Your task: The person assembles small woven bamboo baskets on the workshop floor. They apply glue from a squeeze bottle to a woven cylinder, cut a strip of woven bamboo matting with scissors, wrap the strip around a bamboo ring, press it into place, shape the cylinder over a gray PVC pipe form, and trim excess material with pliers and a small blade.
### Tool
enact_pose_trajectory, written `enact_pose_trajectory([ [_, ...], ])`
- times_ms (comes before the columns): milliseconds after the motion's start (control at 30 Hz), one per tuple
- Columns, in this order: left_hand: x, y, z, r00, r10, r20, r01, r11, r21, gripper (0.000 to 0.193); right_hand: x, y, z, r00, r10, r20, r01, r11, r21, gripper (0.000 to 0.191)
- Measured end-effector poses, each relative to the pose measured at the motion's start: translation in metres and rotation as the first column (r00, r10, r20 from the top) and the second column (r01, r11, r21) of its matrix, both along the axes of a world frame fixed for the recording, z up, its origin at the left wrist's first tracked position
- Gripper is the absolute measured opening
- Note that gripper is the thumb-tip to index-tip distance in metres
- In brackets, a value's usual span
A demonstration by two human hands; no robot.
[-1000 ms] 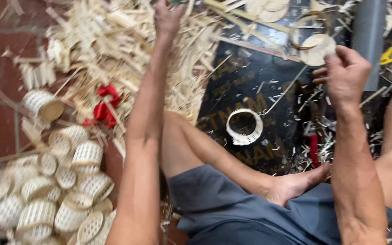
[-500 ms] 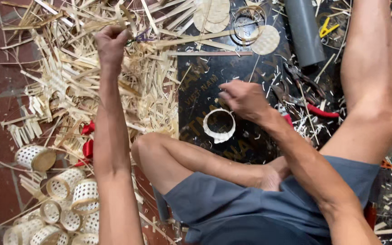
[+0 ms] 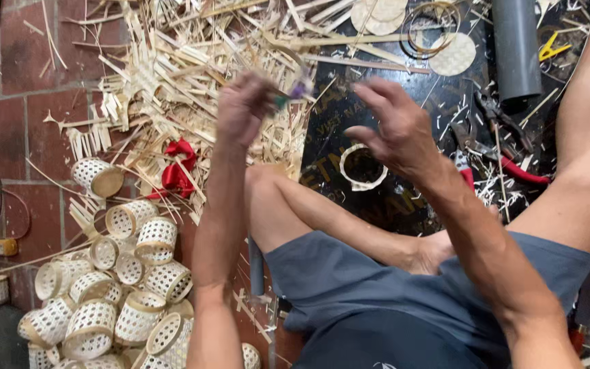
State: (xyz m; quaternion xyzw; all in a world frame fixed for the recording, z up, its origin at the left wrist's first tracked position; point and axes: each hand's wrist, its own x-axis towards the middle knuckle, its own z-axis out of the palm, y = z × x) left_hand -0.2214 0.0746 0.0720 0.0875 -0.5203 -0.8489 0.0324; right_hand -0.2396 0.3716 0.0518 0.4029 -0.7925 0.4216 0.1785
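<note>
Your left hand [image 3: 244, 109] is raised over the heap of bamboo strips [image 3: 172, 75], its grip clenched on a small blurred tool [image 3: 293, 92] with a purple-green end. Your right hand [image 3: 394, 126] hovers just beside it, fingers spread, grip released. Below them, a woven bamboo ring [image 3: 362, 167] lies on the dark mat [image 3: 404, 198], near your knee. Finished small baskets [image 3: 131, 273] cluster at left.
</note>
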Motion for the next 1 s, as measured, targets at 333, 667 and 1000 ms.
enact_pose_trajectory([
  [333, 0.067, 0.029, 0.033, 0.994, 0.027, 0.105, 0.016, 0.919, -0.395, 0.019, 0.040, 0.035, 0.009, 0.825, 0.212, 0.523, -0.173, 0.977, -0.124, 0.034],
  [667, 0.124, 0.168, -0.043, 0.940, -0.091, -0.328, -0.233, 0.530, -0.815, 0.018, 0.099, 0.061, -0.017, 0.854, 0.130, 0.503, 0.038, 0.950, -0.309, 0.033],
  [1000, 0.153, 0.217, -0.015, 0.986, -0.162, 0.038, 0.155, 0.816, -0.556, 0.002, 0.147, 0.152, -0.018, 0.543, 0.212, 0.812, -0.016, 0.970, -0.243, 0.036],
])
